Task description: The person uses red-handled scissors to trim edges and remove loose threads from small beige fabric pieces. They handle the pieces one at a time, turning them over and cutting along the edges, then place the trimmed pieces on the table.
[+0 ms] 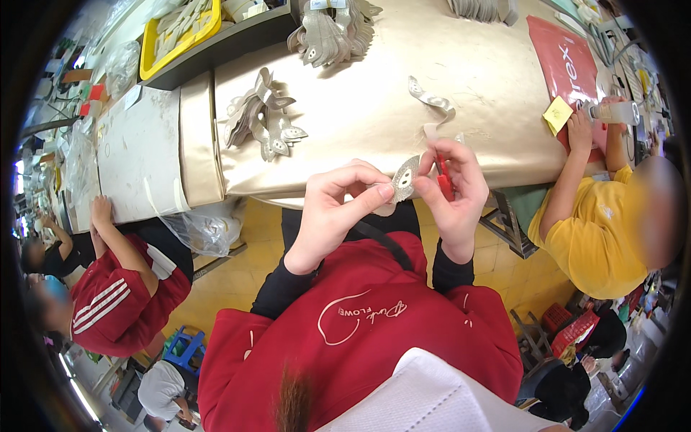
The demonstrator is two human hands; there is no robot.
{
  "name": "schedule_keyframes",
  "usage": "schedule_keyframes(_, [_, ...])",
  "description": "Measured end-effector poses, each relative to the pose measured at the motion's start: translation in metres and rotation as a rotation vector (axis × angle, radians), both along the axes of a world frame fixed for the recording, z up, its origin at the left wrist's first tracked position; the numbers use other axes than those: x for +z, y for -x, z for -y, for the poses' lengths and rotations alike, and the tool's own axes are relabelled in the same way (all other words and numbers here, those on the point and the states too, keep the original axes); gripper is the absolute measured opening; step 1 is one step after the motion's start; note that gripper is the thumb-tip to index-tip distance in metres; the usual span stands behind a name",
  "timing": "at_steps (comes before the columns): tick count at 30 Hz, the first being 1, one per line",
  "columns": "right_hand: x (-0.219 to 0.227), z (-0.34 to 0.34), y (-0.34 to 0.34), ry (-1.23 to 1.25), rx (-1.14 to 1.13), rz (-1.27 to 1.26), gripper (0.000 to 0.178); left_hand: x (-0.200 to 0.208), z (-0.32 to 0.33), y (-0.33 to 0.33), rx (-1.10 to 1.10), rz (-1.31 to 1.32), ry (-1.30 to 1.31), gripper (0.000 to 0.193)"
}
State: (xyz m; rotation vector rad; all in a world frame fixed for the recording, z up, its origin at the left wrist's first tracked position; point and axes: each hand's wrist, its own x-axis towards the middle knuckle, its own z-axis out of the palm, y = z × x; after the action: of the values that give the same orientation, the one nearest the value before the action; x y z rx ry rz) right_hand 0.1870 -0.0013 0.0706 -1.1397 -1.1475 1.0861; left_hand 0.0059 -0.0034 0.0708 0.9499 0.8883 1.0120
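My left hand [338, 205] pinches a small grey leaf-shaped piece [405, 177] with pale oval cut-outs, between thumb and forefinger in front of my chest. Close by on the right, my right hand [461, 194] is curled round a red-handled tool [444, 180]; its working end is hidden by the fingers. The right fingertips come near the grey piece, but whether they touch it I cannot tell. Just beyond that hand, a curved grey strip [436, 102] with a similar patterned end lies on the table. A loose pile of such strips [260, 119] rests further left.
A gold-covered table [345, 108] spans the front. At its back lie a bundle of grey strips [331, 36] and a black box [230, 47] holding a yellow tray [146, 54]. A red bag [558, 54] and yellow note [557, 115] lie right. People sit on both sides.
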Motion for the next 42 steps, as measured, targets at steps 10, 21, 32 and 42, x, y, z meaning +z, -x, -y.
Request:
schedule_keyframes(10, [-0.001, -0.001, -0.013, -0.609, 0.053, 0.701, 0.041, 0.006, 0.002, 0.004, 0.117, -0.088, -0.070, 0.007])
schedule_keyframes(21, [-0.003, -0.004, -0.007, -0.590, 0.078, 0.694, 0.038, 0.009, 0.000, 0.012, 0.066, -0.306, -0.257, 0.006])
schedule_keyframes(32, [-0.004, 0.002, 0.000, -0.391, 0.184, 0.430, 0.041, 0.011, 0.000, 0.013, 0.046, -0.311, -0.282, 0.004])
schedule_keyframes(42, [-0.005, -0.006, -0.008, -0.470, 0.238, 0.445, 0.046, 0.011, -0.001, 0.012, 0.071, -0.343, -0.316, 0.006])
